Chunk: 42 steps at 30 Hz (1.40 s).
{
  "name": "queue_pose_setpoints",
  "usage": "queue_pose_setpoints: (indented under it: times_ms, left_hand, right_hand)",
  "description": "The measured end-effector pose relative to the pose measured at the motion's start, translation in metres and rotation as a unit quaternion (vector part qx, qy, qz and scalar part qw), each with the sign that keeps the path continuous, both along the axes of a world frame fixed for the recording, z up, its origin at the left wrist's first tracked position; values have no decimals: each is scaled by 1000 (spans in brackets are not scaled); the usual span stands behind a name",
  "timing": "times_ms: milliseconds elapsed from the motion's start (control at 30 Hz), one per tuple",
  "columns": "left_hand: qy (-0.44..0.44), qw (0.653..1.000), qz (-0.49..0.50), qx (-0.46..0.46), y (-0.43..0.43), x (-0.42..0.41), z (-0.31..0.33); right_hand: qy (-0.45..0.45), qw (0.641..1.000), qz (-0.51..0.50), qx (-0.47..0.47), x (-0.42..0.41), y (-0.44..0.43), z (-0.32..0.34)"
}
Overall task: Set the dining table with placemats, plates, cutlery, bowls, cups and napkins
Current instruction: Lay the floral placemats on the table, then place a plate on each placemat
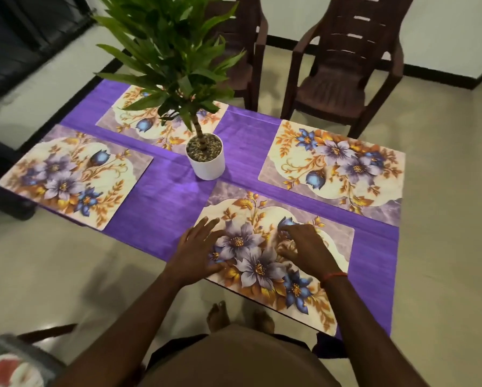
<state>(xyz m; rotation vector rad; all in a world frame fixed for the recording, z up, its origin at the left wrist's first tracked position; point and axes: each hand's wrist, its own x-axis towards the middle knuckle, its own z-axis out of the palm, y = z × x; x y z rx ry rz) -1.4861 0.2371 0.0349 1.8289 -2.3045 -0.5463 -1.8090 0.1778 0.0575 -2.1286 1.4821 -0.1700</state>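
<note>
At the near edge of the purple-clothed worktop, the nearest placemat is pressed flat by both hands. The left grip is laid open on the mat's left end, fingers straight and spread. The right grip is set on its middle, fingers arched, tips down, nothing held. Beyond, a white-potted plant is placed centrally. A left placemat, a right placemat and a far placemat are laid flat. Two brown chairs are seen behind.
</note>
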Motion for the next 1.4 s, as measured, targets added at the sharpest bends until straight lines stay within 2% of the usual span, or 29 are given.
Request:
queue_pose_setpoints:
  times_ms: [200,367,500,933,1233,1400]
  left_hand:
    - [14,995,101,-15,29,3,3]
    - [-52,985,166,-22,54,8,0]
    - [-69,975,208,-44,75,13,10]
    - [-49,897,439,-8,155,101,34]
    - [-7,853,522,-10,217,163,44]
    - [26,812,583,-22,259,182,42]
  right_hand:
    - [37,993,106,-35,31,-20,1]
    - [38,978,192,-73,61,-34,0]
    - [38,966,244,-78,95,-38,6]
    - [17,906,404,-124,258,-14,27]
    - [-4,859,494,-138,367,34,44]
    - [-8,822,553,-134,420,67,46]
